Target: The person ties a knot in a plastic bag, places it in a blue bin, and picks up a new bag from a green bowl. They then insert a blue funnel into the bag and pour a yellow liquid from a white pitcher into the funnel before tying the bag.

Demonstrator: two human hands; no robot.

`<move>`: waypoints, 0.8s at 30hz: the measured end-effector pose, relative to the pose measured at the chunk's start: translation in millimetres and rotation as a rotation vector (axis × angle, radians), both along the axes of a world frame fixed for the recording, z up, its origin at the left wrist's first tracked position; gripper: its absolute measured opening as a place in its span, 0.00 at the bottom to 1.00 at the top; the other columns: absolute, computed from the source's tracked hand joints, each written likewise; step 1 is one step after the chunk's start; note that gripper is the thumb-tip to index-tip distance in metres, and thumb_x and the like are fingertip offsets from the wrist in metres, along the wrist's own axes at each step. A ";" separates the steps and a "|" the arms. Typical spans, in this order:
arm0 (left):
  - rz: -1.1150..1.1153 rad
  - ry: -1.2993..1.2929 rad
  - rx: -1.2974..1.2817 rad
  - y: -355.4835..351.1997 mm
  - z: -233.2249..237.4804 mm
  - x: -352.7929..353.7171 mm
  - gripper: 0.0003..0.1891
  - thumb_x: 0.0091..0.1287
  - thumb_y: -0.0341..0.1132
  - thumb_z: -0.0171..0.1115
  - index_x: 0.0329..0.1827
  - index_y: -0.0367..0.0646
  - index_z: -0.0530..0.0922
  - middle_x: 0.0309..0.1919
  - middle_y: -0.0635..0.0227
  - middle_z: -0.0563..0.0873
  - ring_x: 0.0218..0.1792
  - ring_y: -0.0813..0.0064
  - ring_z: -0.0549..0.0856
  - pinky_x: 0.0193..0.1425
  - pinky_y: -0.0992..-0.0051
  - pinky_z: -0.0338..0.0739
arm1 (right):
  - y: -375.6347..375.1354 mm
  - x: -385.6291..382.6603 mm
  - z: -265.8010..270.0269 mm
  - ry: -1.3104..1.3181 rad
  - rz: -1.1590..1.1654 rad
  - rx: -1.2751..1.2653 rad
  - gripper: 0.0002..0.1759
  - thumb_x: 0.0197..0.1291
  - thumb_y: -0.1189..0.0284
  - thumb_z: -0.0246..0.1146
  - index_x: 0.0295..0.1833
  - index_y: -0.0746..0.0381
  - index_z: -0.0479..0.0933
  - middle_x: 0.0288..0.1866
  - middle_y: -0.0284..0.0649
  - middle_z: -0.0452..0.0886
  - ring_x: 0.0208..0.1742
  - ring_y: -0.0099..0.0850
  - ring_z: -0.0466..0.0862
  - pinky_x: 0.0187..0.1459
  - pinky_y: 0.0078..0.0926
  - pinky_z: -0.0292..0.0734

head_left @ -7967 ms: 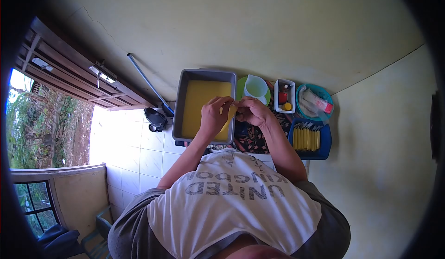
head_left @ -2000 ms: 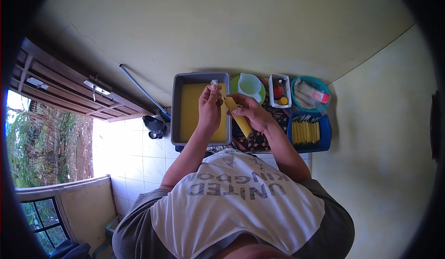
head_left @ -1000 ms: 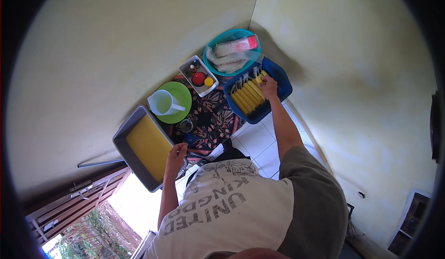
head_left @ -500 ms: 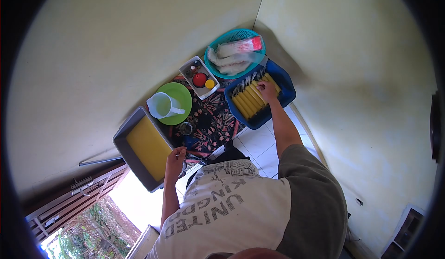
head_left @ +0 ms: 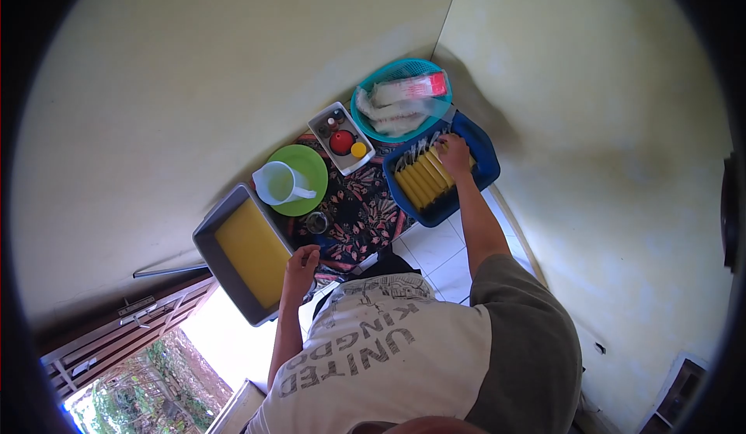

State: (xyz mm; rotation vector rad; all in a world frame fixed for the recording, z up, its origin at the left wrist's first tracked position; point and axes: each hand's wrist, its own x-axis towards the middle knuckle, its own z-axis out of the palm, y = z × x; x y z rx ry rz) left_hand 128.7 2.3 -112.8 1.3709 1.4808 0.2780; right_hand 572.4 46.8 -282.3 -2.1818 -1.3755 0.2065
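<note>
My right hand [head_left: 453,154] reaches into the blue basin [head_left: 491,171] on the right. Its fingers are closed on a slim plastic bag of yellow liquid at the right end of a row; the hand hides most of that bag. Several more yellow-filled plastic bags [head_left: 420,181] lie side by side in the basin, their twisted clear ends toward the wall. My left hand [head_left: 301,264] hovers beside the right rim of the grey basin [head_left: 208,249], with bent fingers slightly apart and nothing visible in them. Yellow liquid [head_left: 253,246] fills the bottom of the grey basin.
A white measuring jug [head_left: 280,183] stands on a green plate [head_left: 308,162], near a small glass [head_left: 317,222]. A white tray [head_left: 325,129] holds small bottles. A teal basket [head_left: 365,123] contains packs of clear plastic bags. Patterned cloth [head_left: 353,209] covers the table.
My right hand has shifted toward the right end of the row of yellow bags. My left hand stays by the grey basin, its fingers slightly changed. The view has moved a little.
</note>
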 end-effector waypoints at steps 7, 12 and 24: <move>-0.075 -0.172 0.116 20.8 4.8 49.3 0.11 0.66 0.33 0.59 0.46 0.37 0.78 0.31 0.69 0.82 0.31 0.82 0.78 0.37 0.79 0.74 | 93.8 -10.1 15.8 -0.067 0.224 0.191 0.09 0.49 0.70 0.67 0.36 0.60 0.79 0.34 0.42 0.81 0.39 0.44 0.79 0.40 0.41 0.74; -0.261 -0.178 0.234 43.0 -1.7 84.2 0.09 0.64 0.31 0.60 0.45 0.37 0.78 0.33 0.65 0.83 0.32 0.78 0.81 0.37 0.77 0.75 | 132.7 -29.6 10.7 -0.199 0.292 0.003 0.12 0.46 0.67 0.68 0.37 0.58 0.79 0.36 0.42 0.80 0.41 0.40 0.79 0.40 0.40 0.73; -0.316 -0.254 0.285 93.3 -15.4 135.2 0.10 0.64 0.32 0.61 0.45 0.38 0.78 0.34 0.63 0.83 0.32 0.74 0.81 0.37 0.75 0.75 | 133.2 -42.3 -2.4 -0.072 0.653 -0.167 0.15 0.45 0.65 0.68 0.42 0.56 0.81 0.44 0.39 0.81 0.43 0.38 0.80 0.44 0.37 0.76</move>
